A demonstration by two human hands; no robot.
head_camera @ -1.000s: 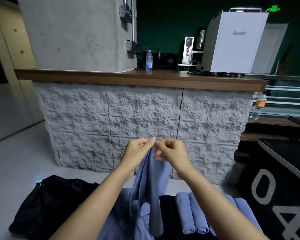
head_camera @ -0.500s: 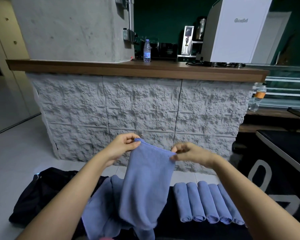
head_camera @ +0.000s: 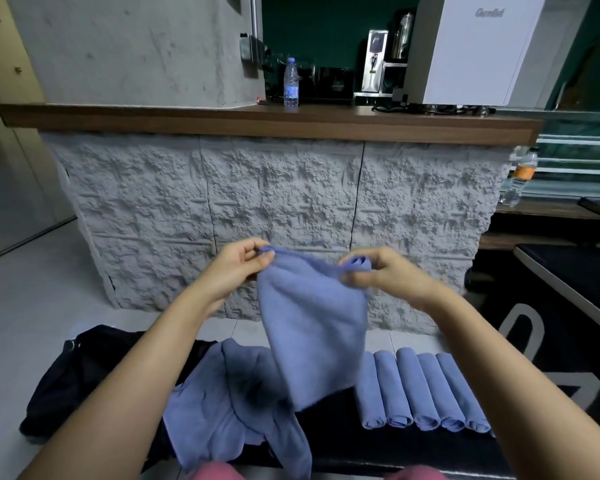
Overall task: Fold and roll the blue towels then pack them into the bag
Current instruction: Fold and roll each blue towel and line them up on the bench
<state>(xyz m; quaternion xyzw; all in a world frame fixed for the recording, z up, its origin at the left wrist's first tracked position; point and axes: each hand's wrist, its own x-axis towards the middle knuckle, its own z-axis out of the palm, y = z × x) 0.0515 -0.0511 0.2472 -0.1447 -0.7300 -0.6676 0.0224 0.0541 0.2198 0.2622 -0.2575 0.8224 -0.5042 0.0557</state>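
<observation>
A blue towel hangs in the air in front of me, folded and held by its top edge. My left hand pinches the top left corner. My right hand grips the top right corner, where the cloth is bunched. Below it, loose blue towels lie in a heap on a black surface. Several rolled blue towels lie side by side to the right. A black bag slumps on the floor at the lower left.
A rough stone-faced counter with a wooden top stands straight ahead. On it are a water bottle and a white machine. A black table juts in from the right. Pale floor lies to the left.
My hands went from close together to spread apart, opening the towel wide. Since half a second ago the towel hangs shorter and my right hand has bunched its corner.
</observation>
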